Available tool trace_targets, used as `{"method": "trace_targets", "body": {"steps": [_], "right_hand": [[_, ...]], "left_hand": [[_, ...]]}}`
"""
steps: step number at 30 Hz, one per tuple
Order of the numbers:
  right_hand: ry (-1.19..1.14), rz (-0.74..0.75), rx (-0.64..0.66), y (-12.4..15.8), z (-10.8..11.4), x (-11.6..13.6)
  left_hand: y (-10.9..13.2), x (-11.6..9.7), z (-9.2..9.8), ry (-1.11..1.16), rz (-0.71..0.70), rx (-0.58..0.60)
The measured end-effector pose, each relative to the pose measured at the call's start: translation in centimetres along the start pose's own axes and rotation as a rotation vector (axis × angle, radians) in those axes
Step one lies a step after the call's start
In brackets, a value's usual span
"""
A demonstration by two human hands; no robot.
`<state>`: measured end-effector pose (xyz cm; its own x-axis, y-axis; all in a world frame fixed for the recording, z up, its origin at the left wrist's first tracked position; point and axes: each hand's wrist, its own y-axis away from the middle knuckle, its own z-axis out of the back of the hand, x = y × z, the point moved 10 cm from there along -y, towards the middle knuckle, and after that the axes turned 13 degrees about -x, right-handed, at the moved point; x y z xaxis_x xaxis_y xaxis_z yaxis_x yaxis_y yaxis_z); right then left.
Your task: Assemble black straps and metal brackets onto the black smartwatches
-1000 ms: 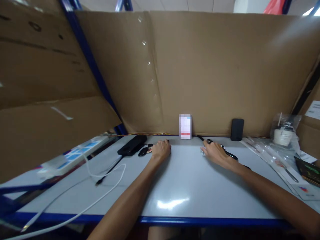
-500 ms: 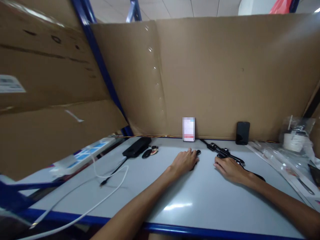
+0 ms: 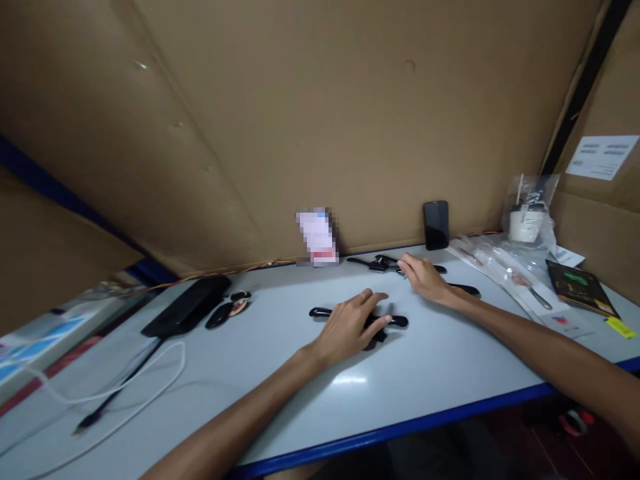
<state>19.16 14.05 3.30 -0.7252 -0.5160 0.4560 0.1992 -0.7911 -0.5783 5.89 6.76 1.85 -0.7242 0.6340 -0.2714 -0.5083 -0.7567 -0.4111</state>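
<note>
My left hand (image 3: 350, 325) lies over a black tool with glossy handles (image 3: 399, 322), fingers spread and thumb near its right handle. The palm and fingers cover the tool's middle, so its kind does not show. Farther back on the right, my right hand (image 3: 424, 279) has its fingers bent together at the edge of a group of similar black-handled tools (image 3: 384, 263). The fingertips seem to pinch one of them, though the hand hides part of the group. Another black handle (image 3: 465, 290) shows just beyond the right wrist.
A lit phone (image 3: 319, 237) and a dark phone (image 3: 437, 225) lean on the cardboard wall (image 3: 310, 120). Clear plastic packages (image 3: 515, 280), a bagged cup (image 3: 526, 223) and a dark packet (image 3: 580, 287) lie right. Left are a black box with cable (image 3: 190, 307) and a white cable (image 3: 150, 397).
The view has turned right and down. My left hand has spread its fingers, and the tool beneath now lies crosswise. My right hand remains at the group of black tools.
</note>
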Motion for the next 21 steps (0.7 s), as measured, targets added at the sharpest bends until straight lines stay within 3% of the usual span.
{"method": "trace_targets", "body": {"steps": [3,6,8,11,15,18,21], "right_hand": [[0.013,-0.011,0.026,0.9,-0.7,0.6],[0.034,0.015,0.091,2.0,-1.6,1.4],[0.051,0.041,0.123,2.5,-1.7,1.8],[0.086,0.072,0.122,2.3,-0.8,2.1],[0.137,0.100,0.092,2.2,1.4,3.4],[0.142,0.200,0.160,3.7,1.7,6.5],[0.113,0.352,0.256,6.1,1.2,10.4]], "left_hand": [[-0.3,-0.2,0.6,0.258,0.078,-0.087],[-0.5,1.7,2.0,0.437,0.192,-0.183],[-0.6,3.0,2.9,0.434,0.225,-0.210],[-0.9,3.5,3.6,0.314,0.130,-0.136],[-0.7,3.8,2.8,0.215,0.030,0.066],[-0.5,4.6,2.1,0.240,0.060,0.150],[-0.5,5.0,1.8,0.301,0.065,0.153]]}}
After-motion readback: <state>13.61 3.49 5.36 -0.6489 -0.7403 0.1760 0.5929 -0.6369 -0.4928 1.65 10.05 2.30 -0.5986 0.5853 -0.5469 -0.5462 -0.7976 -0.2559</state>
